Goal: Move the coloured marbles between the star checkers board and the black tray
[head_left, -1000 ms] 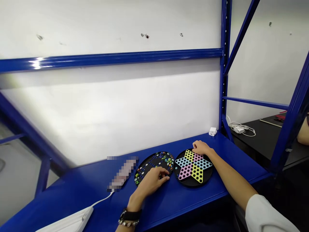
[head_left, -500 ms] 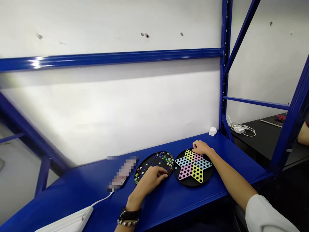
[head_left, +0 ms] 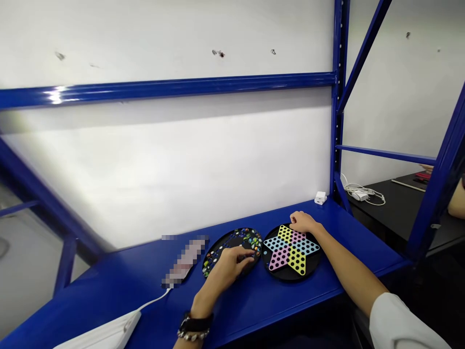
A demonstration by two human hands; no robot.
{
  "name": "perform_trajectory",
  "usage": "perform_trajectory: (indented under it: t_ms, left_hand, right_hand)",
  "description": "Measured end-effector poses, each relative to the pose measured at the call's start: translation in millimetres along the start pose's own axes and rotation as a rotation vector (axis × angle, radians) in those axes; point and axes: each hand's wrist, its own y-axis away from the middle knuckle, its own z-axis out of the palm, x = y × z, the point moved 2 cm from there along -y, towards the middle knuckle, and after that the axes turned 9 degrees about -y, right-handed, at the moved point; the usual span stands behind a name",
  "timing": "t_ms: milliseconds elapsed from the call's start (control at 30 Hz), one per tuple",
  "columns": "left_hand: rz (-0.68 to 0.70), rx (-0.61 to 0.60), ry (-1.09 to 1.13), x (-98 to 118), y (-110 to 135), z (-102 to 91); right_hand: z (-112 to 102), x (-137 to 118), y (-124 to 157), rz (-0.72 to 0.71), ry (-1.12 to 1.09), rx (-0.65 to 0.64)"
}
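My left hand [head_left: 230, 269] hangs over the near edge of a round black tray [head_left: 221, 247], its fingertips among the marbles. Coloured glass marbles [head_left: 250, 240] lie in the tray, and my hand hides part of it. To the right sits a round black Chinese checkers board [head_left: 290, 277] with a pastel star of holes. My right hand [head_left: 303, 223] rests on its far rim, fingers curled. I cannot tell whether either hand holds a marble.
Both lie on a blue metal shelf [head_left: 276, 300]. A pixelated object [head_left: 185, 261] lies left of the tray, and a white cable runs to a white device [head_left: 109, 334]. A white adapter [head_left: 320, 198] stands behind. Another person's hand [head_left: 426, 168] shows above a black table [head_left: 399, 213].
My left hand has shifted slightly over the tray, its fingers moving among the marbles. Another person's fingers have appeared at the far right. My right hand stays in place.
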Motion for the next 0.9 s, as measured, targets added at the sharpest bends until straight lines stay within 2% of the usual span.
perform_trajectory:
  t_ms: [167, 300, 400, 567, 667, 800, 900]
  left_hand:
    - [0.034, 0.104, 0.09, 23.9, -3.9, 7.4]
    - [0.063, 0.077, 0.114, 28.8, -9.9, 21.1]
    - [0.09, 0.027, 0.087, 26.9, -15.8, 23.5]
    - [0.101, -0.103, 0.098, 25.5, -25.0, 16.6]
    - [0.116, -0.114, 0.207, 24.4, -31.2, 8.5]
    - [0.062, -0.045, 0.343, 10.0, -45.3, -6.6]
    - [0.0, 0.091, 0.288, -12.3, -55.9, -16.6]
  right_hand:
    - [-0.9, -2.0, 1.3, 0.009, 0.003, 0.0]
    - [-0.8, -3.6, 1.3, 0.029, -0.007, -0.016]
    - [-0.2, -3.3, 0.7, 0.028, -0.013, -0.015]
    - [0.7, -0.8, -0.7, 0.027, -0.022, -0.024]
    - [0.6, -0.5, -1.1, 0.012, -0.02, -0.022]
    - [1.8, -0.1, -1.5, 0.007, -0.019, -0.026]
    - [3.0, 0.3, -1.9, 0.003, -0.027, -0.019]
